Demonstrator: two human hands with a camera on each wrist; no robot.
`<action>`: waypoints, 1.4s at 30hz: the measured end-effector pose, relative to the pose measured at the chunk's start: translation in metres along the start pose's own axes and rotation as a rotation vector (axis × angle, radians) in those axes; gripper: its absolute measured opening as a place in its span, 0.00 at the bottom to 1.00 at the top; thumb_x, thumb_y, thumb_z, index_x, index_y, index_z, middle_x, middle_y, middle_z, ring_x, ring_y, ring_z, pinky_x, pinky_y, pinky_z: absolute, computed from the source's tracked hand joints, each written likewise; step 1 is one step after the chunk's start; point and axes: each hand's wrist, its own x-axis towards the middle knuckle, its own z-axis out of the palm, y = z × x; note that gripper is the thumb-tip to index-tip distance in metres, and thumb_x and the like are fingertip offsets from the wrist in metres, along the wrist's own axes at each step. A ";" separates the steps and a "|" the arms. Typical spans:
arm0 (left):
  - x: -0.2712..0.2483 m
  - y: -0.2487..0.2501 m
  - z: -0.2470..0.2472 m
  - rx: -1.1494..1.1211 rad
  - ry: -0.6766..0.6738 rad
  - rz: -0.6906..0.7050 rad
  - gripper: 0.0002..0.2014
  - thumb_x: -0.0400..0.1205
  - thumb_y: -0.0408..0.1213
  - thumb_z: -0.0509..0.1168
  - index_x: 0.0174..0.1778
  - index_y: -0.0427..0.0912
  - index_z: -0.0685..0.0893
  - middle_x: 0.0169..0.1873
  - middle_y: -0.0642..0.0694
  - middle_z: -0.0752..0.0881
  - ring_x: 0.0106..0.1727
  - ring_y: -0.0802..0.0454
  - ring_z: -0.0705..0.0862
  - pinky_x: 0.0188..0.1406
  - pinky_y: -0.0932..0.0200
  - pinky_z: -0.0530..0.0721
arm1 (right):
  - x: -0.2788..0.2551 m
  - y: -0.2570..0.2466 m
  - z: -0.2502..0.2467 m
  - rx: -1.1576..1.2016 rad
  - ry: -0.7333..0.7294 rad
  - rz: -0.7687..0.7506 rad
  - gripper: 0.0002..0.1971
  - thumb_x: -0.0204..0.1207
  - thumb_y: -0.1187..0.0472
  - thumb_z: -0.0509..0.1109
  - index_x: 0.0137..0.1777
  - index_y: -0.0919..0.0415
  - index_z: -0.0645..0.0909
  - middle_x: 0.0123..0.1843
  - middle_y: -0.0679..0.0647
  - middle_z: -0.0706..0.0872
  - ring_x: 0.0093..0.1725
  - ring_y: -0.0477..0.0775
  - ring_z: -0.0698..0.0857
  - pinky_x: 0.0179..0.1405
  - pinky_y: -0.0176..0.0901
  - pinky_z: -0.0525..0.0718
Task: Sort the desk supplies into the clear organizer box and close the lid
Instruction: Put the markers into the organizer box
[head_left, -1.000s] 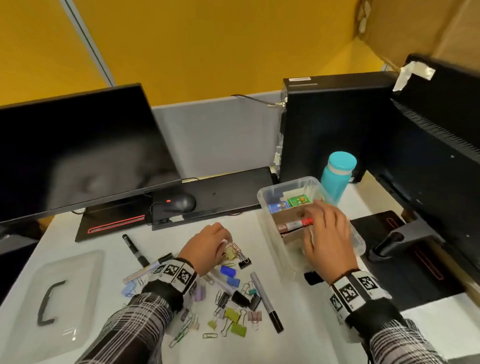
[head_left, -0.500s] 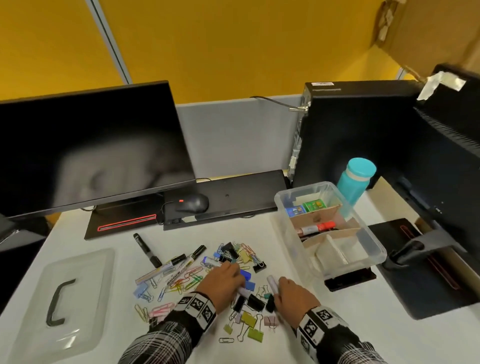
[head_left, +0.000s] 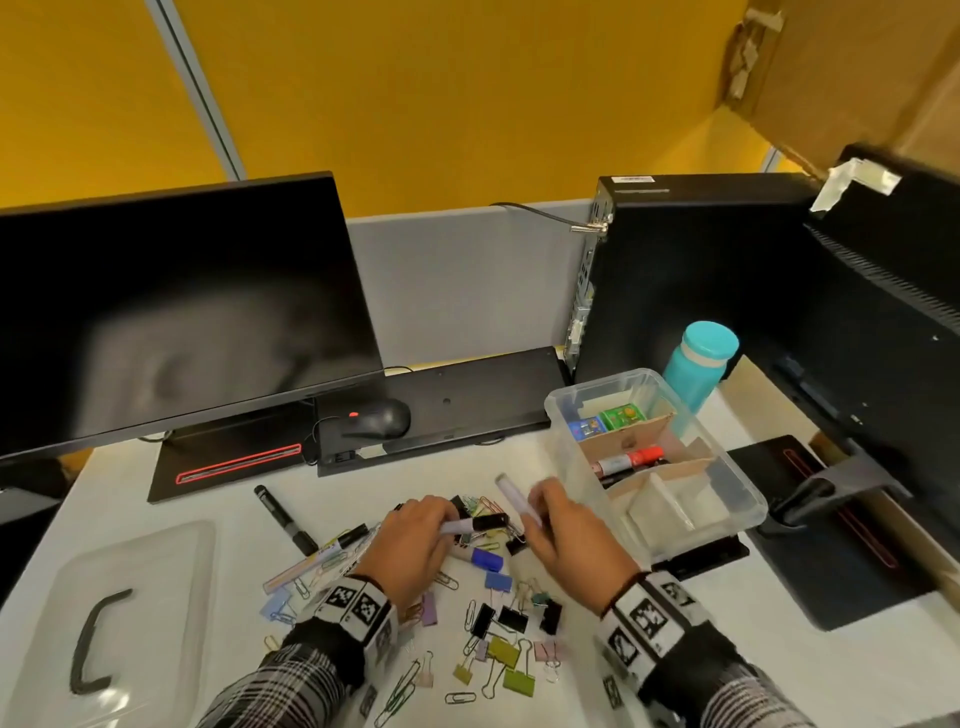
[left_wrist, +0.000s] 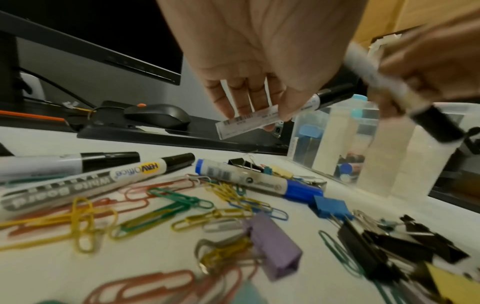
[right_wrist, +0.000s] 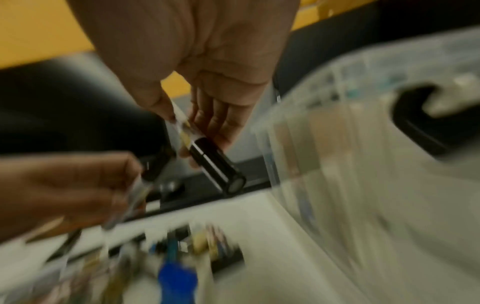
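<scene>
The clear organizer box stands open at the right of the desk, with cardboard dividers, a red-capped marker and small coloured boxes inside. My left hand grips a white marker with a black cap just above the pile. My right hand grips another white marker, tilted up, beside the box's near-left wall. In the left wrist view the left hand's marker and the right hand's marker are both off the desk. The right wrist view is blurred but shows the black cap.
Loose on the desk are a blue-capped marker, a black marker, more markers, several binder clips and paper clips. The box's lid lies at the left. A mouse, a monitor and a teal bottle stand behind.
A second ago my right hand was inside the box; it came back to the pile. Both hands have since each lifted a marker off the desk.
</scene>
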 end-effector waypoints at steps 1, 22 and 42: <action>0.001 -0.002 -0.003 -0.004 0.013 -0.017 0.05 0.84 0.43 0.56 0.55 0.54 0.73 0.48 0.58 0.77 0.47 0.57 0.73 0.50 0.59 0.71 | 0.005 -0.010 -0.015 0.034 0.048 -0.041 0.07 0.84 0.53 0.57 0.59 0.52 0.68 0.40 0.47 0.82 0.32 0.45 0.81 0.30 0.35 0.80; -0.012 -0.004 0.011 -0.144 -0.067 -0.130 0.05 0.85 0.44 0.53 0.55 0.57 0.67 0.38 0.53 0.79 0.32 0.56 0.78 0.35 0.55 0.80 | 0.035 0.079 -0.106 -0.558 0.029 0.227 0.13 0.82 0.50 0.56 0.61 0.32 0.76 0.72 0.43 0.71 0.77 0.59 0.61 0.78 0.69 0.46; 0.103 0.155 0.018 0.140 0.047 0.122 0.25 0.83 0.32 0.56 0.78 0.46 0.63 0.68 0.44 0.74 0.63 0.46 0.73 0.63 0.52 0.74 | -0.014 0.130 -0.081 -0.330 0.360 0.400 0.25 0.81 0.51 0.54 0.78 0.52 0.62 0.84 0.49 0.58 0.76 0.58 0.68 0.73 0.56 0.69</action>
